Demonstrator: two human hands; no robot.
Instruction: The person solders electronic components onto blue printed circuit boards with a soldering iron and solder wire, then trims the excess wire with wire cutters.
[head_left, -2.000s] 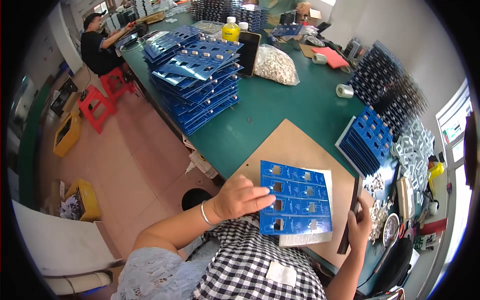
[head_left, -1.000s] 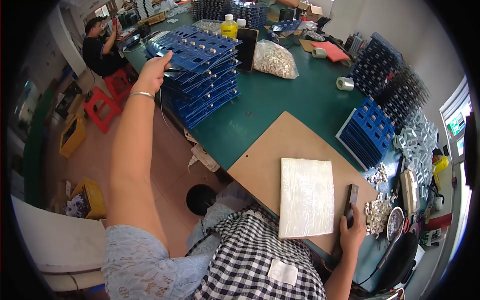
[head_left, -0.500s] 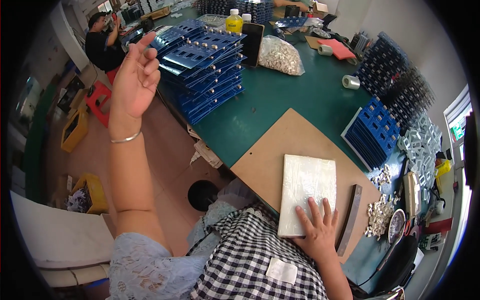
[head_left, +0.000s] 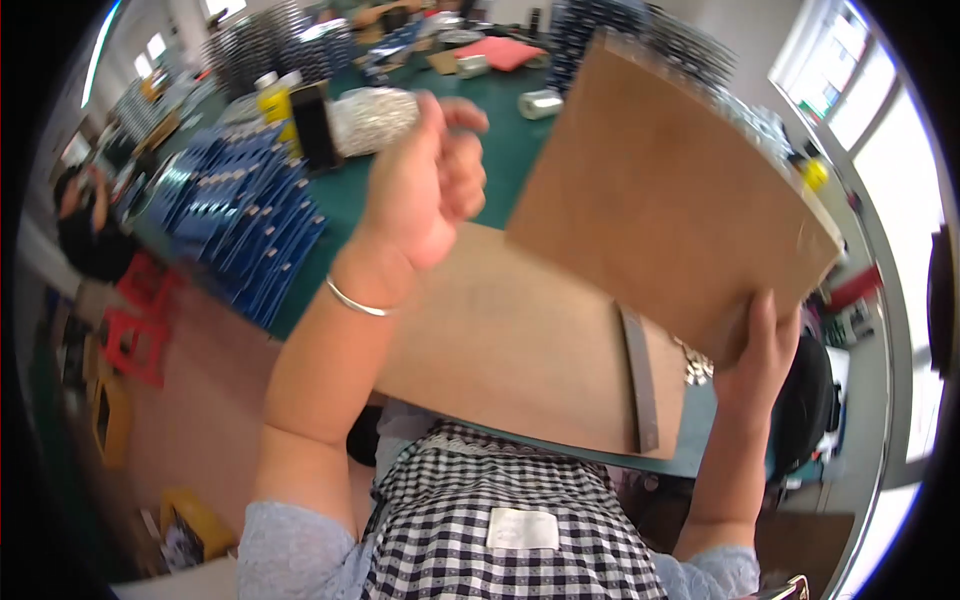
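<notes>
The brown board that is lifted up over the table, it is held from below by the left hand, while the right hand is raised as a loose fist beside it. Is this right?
Not quite: the hands are swapped. In the head view the right hand holds the brown board from below at its lower edge, and the left hand, with a bracelet on its wrist, is raised as a loose fist beside it.

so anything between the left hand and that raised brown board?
Nothing visible. The left hand, loosely curled, hovers beside the tilted brown board with open air between them. The right hand grips the board's lower edge.
</notes>
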